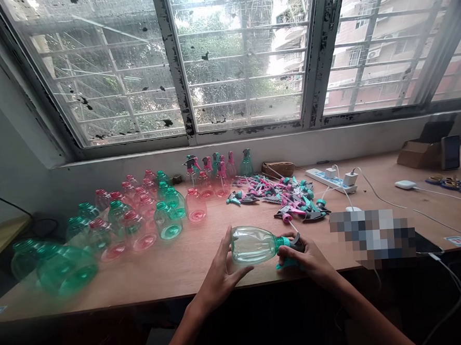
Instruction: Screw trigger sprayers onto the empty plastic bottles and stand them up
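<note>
Above the table's front edge, a clear green-tinted spray bottle [254, 245] lies on its side in the air between my hands. My left hand [221, 269] is around its base end, fingers behind it and thumb stretched out below. At the neck, my right hand [308, 259] grips the grey and teal trigger head [296, 243], and the teal collar shows at the bottle's mouth. Part of the trigger head is hidden by my right fingers. Beyond my hands lies a heap of loose pink, teal and grey trigger heads [282, 193].
Several open pink and green bottles [134, 228] stand on the wooden table [205, 262] at left. Bottles with trigger heads [222, 175] stand by the window wall. A power strip [330, 180] with cables, a cardboard box [419, 153] and a phone [450, 152] are at right.
</note>
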{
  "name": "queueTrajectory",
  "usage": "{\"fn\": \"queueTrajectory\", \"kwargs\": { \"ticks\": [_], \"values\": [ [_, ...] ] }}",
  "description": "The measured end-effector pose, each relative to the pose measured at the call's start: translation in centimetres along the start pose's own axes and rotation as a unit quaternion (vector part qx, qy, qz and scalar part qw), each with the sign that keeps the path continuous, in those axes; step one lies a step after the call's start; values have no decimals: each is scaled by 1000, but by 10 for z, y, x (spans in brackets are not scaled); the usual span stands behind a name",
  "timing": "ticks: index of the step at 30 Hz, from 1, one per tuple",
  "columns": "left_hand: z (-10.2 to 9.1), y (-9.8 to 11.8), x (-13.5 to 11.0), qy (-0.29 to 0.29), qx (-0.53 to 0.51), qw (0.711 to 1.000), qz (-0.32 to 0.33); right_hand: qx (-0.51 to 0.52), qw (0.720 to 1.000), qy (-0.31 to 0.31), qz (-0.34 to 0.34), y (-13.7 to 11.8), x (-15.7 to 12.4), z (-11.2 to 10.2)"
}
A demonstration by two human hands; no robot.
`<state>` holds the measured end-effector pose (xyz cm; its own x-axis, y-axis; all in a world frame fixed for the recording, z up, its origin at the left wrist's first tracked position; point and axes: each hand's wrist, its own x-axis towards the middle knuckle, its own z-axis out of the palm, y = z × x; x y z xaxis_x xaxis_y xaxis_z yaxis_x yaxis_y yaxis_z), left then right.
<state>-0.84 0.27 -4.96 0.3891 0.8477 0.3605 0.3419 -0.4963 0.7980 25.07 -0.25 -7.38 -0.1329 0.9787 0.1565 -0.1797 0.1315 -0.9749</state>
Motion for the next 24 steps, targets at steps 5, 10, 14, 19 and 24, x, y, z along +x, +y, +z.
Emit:
{"fn": "queueTrajectory", "kwargs": {
  "ticks": [5, 10, 14, 19, 24],
  "values": [
    [0, -2, -2, -3, 10, 1000, 0, 7, 1000, -3, 1, -1, 0, 1],
    [-3, 1, -1, -10, -8, 1000, -7, -8, 1000, -11, -1, -2, -1, 1],
    [-1, -2, -1, 3, 24, 1000, 9, 3, 1000, -5, -7, -3, 0, 1],
    [0, -5, -3, 4, 24, 1000, 10, 16, 1000, -13, -11, -4, 0, 1],
    [-3, 0, -2, -1, 11, 1000, -3, 14, 1000, -20, -7, -3, 0, 1]
  ]
}}
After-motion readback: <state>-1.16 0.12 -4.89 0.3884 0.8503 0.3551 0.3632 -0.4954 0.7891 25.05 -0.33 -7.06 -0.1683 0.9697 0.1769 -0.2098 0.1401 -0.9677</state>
